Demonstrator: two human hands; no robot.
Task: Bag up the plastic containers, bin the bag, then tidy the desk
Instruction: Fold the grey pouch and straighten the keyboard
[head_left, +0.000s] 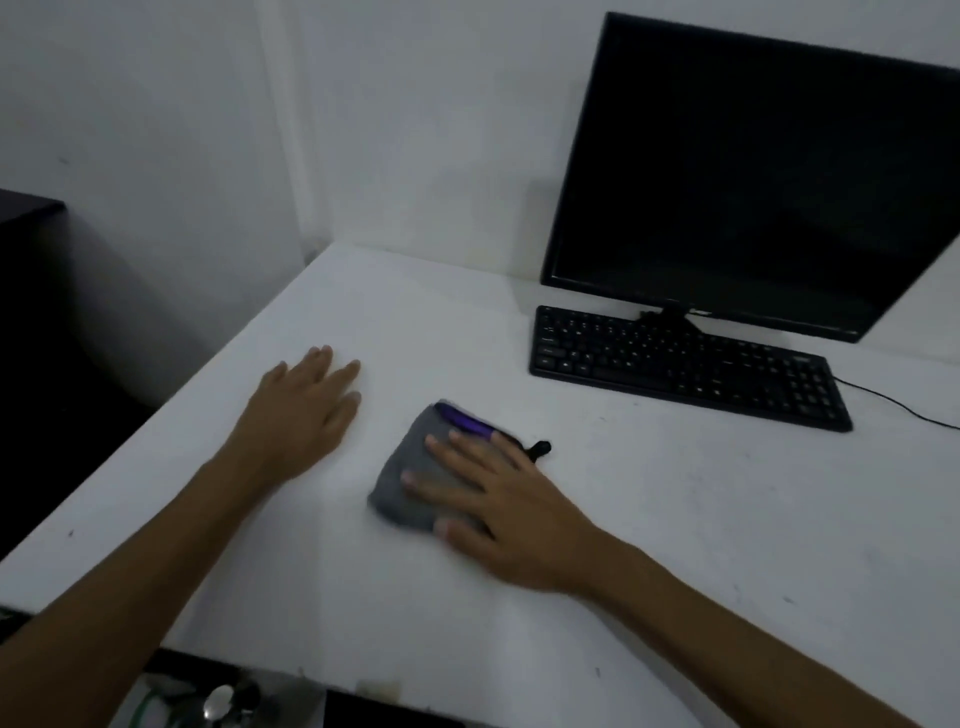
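A folded grey cloth (410, 483) with a purple edge and a small black loop lies on the white desk (649, 519), near its middle. My right hand (498, 499) presses flat on the cloth, fingers straight and spread. Over to the left, my left hand (301, 410) rests palm down on the bare desk, fingers straight, holding nothing. No plastic containers or bag show on the desk.
A black monitor (753, 176) stands at the back right, with a black keyboard (685, 366) in front of it and a cable trailing right. Dark furniture (31, 322) stands left of the desk. Below the front edge lie some unclear items (218, 701).
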